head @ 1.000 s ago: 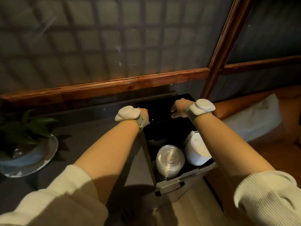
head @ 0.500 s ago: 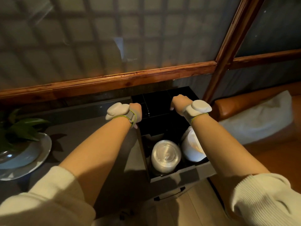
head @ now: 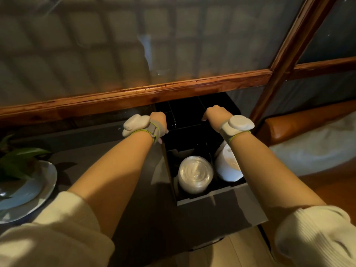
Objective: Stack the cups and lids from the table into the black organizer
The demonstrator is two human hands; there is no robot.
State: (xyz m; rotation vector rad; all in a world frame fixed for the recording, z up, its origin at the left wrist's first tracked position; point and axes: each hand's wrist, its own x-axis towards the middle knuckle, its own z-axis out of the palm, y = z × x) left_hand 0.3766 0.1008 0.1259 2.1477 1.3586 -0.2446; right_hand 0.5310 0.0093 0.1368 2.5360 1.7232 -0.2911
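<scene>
At the far left a pale shallow ceramic dish [head: 38, 186] with dark green leaves [head: 17, 160] sits on the grey bench [head: 100, 151], well apart from the work. Moving right, the left hand [head: 159, 122] reaches out over the left wall of the tall black compartmented organizer [head: 192, 116], its fingers curled down over that edge; the grip looks closed on the wall, though the fingertips are hidden on the far side. The organizer runs lengthwise away from the person, its long axis pointing toward the reddish wooden window rail [head: 134, 93], with empty dark cells at the far end and filled ones at the near end. In the near left cell lies a stack of clear round plastic lids [head: 195, 173], face up; just beside it in the near right cell stands a stack of white paper cups [head: 227, 166], tilted and partly hidden behind the right forearm. Both stacks lie nearer the person than either hand, below and behind the wrists, the lids closer to the left arm and the cups to the right. The right hand [head: 215, 115] rests on the organizer's right side further along, fingers bent downward; I cannot tell whether they clamp the wall or only press on it. No loose cups or lids show on the bench, so the stacking seems near done, and the two hands appear set to shift or square the organizer. At the far right lies a brown leather seat [head: 300, 124] with a white cushion [head: 316, 147].
</scene>
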